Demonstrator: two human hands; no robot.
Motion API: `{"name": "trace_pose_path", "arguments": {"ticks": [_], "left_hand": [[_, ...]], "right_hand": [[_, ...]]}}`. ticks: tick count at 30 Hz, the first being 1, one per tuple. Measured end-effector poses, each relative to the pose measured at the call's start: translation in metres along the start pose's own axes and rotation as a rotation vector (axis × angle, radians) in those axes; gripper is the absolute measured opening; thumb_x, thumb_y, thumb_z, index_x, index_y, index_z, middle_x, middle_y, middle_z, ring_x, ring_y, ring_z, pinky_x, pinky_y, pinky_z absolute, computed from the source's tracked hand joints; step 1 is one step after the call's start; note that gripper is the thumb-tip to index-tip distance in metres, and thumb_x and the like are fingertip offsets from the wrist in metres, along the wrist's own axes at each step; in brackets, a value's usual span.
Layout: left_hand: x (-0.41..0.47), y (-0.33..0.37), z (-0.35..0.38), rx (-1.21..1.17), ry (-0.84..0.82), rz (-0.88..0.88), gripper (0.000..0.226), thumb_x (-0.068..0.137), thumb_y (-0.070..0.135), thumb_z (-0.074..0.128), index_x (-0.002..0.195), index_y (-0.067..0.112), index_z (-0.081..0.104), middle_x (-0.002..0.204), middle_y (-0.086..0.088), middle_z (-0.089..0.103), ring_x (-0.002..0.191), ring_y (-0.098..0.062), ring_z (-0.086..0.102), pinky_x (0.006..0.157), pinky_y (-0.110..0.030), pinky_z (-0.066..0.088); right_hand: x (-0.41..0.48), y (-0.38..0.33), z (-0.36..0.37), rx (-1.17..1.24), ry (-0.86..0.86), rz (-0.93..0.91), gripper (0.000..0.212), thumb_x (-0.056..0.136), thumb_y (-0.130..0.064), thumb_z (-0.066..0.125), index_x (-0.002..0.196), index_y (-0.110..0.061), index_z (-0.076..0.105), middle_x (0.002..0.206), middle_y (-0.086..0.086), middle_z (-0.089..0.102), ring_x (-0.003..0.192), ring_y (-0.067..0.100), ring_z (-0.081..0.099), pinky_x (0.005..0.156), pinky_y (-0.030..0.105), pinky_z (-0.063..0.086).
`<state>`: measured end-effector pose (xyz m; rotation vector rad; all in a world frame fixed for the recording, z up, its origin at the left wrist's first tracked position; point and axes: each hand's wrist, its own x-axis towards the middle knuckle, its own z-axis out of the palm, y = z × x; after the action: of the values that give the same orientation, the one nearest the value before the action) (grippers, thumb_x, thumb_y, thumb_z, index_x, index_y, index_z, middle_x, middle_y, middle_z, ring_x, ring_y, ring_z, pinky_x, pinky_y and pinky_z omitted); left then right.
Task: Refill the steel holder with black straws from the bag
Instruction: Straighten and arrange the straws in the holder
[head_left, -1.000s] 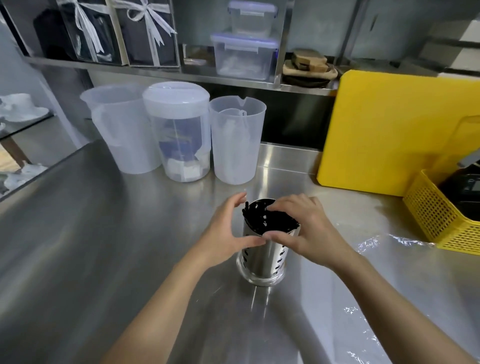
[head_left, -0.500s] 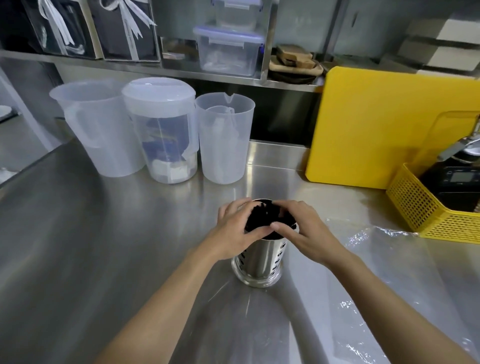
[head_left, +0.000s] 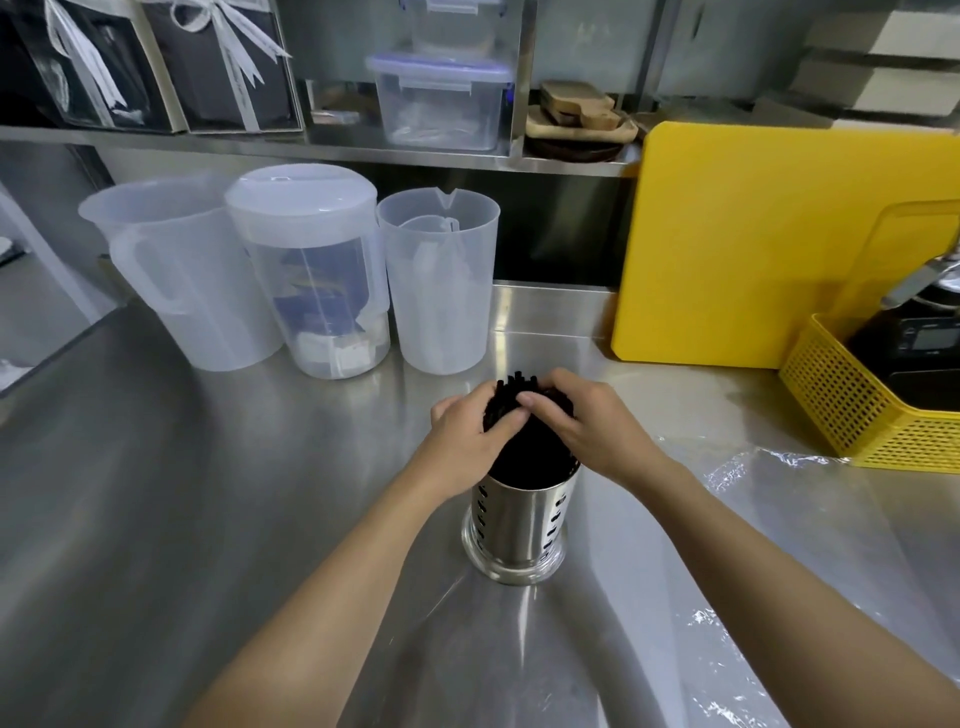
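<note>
- A brushed stainless-steel counter (head_left: 208, 493) carries everything, its surface shiny with reflections.
- A perforated round steel holder (head_left: 519, 525) stands upright near the middle of it, packed with black straws (head_left: 524, 441).
- At the back left three translucent plastic jugs stand in a row: a handled jug (head_left: 182, 275), a lidded jug (head_left: 311, 270) touching it, and an open spouted jug (head_left: 441, 280) just beside.
- A yellow plastic cutting board (head_left: 753, 244) stands on edge at the back right.
- A yellow perforated plastic basket (head_left: 852, 410) sits at the right edge.
- A clear crinkled plastic bag (head_left: 753, 519) lies flat on the right side, near the basket.
</note>
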<state>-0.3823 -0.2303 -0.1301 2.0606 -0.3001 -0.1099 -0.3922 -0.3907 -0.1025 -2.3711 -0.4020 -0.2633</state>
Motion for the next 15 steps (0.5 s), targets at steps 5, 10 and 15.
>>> {"name": "trace_pose_path", "arguments": {"ticks": [5, 10, 15], "left_hand": [[0.000, 0.000, -0.006, -0.138, -0.006, 0.025, 0.021, 0.081, 0.021, 0.068, 0.095, 0.028, 0.055, 0.092, 0.009, 0.062, 0.088, -0.001, 0.058, 0.077, -0.010, 0.045], [0.011, -0.004, -0.009, -0.200, 0.054, 0.040, 0.042, 0.078, 0.016, 0.071, 0.110, 0.030, 0.049, 0.103, 0.016, 0.057, 0.106, -0.009, 0.055, 0.093, -0.019, 0.041], [0.021, -0.003, -0.015, -0.249, 0.057, 0.050, 0.050, 0.066, 0.027, 0.072, 0.110, 0.032, 0.048, 0.105, 0.013, 0.057, 0.109, -0.013, 0.055, 0.100, -0.026, 0.039]], "right_hand": [[0.000, 0.014, 0.003, -0.002, 0.002, 0.034, 0.032, 0.082, -0.044, 0.060, 0.098, -0.016, 0.062, 0.091, -0.001, 0.064, 0.085, 0.018, 0.058, 0.073, 0.036, 0.049], [0.010, 0.019, -0.002, 0.061, -0.004, 0.035, 0.035, 0.078, -0.035, 0.068, 0.104, -0.012, 0.063, 0.094, -0.004, 0.056, 0.090, 0.011, 0.050, 0.074, 0.017, 0.038], [0.015, 0.024, -0.006, 0.193, 0.017, 0.072, 0.033, 0.077, -0.036, 0.069, 0.106, -0.020, 0.061, 0.102, -0.009, 0.059, 0.095, -0.001, 0.051, 0.079, 0.012, 0.035]]}}
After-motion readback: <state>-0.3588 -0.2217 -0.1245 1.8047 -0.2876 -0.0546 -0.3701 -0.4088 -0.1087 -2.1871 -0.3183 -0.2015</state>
